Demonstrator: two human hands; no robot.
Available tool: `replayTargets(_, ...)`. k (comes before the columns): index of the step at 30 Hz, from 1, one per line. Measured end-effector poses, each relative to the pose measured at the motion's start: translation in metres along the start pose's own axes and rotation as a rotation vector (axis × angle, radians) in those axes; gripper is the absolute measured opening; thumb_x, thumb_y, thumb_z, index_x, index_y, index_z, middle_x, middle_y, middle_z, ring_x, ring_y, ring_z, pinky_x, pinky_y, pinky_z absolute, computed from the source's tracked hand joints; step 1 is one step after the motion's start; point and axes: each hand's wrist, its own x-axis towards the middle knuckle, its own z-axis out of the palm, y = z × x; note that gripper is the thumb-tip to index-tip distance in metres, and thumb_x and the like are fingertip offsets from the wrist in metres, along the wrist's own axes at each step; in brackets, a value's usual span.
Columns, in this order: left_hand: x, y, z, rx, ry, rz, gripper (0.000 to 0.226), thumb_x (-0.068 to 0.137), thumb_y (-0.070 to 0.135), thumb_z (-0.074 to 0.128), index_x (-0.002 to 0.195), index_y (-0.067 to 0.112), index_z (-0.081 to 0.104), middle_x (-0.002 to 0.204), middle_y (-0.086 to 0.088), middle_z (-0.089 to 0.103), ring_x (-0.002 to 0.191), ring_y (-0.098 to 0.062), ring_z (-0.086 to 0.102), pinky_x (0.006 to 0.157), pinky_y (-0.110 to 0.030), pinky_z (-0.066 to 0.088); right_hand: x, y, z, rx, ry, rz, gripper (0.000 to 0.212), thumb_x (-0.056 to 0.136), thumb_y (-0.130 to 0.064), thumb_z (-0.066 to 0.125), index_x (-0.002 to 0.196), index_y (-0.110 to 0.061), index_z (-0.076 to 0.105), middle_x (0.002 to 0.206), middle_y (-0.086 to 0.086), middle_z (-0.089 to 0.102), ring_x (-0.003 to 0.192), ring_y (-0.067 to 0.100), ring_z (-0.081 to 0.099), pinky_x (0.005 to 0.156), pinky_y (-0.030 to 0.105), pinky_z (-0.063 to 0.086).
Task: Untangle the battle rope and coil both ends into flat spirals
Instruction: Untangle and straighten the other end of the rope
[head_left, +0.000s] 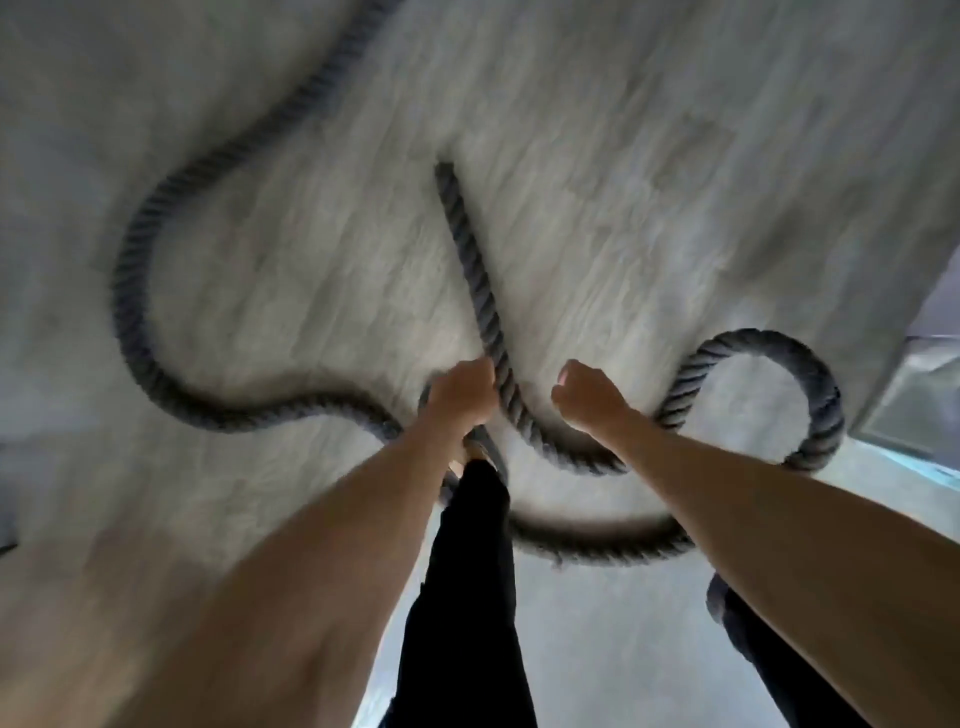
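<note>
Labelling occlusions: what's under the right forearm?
The rope runs under the right forearm twice: beside the small loop and lower down. Whether the loop's strands cross there is covered.

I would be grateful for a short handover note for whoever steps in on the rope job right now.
Left hand: grips the battle rope on the stretch leading to its free end, which points away from the person.
Right hand: fingers curled, no rope visible in it.
Rope: a long S-curve on the left runs off the top edge; one round loop lies on the floor at right; strands cross near the person's leg.
Done: no flat spiral yet.
Left: clear the crossings, coil both ends.
</note>
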Motion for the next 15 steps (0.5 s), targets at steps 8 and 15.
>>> replayTargets(8,0.066,-0.046,-0.045,0.175,-0.084,0.095,0.027,0.095,0.019,0.052,0.121,0.008,0.051,0.115,-0.014,0.061,0.104,-0.032,0.06,0.084,-0.039,0.048,0.039,-0.043,0.031,0.11,0.038,0.101,0.03,0.101,-0.019,0.045,0.126,-0.007,0.054,0.124,0.018,0.062,0.115,0.037,0.059,0.088,0.035,0.047)
replayTargets(15,0.184,-0.052,-0.039,0.521,0.164,0.255,0.067,0.09,0.01,0.057,0.15,0.018,0.028,0.142,-0.02,0.036,0.128,-0.034,0.039,0.105,-0.043,0.041,0.13,-0.024,0.095,0.086,0.062,0.058,0.045,0.096,-0.034,0.058,0.132,-0.011,0.042,0.129,0.016,0.054,0.118,0.036,0.054,0.092,0.041,0.046)
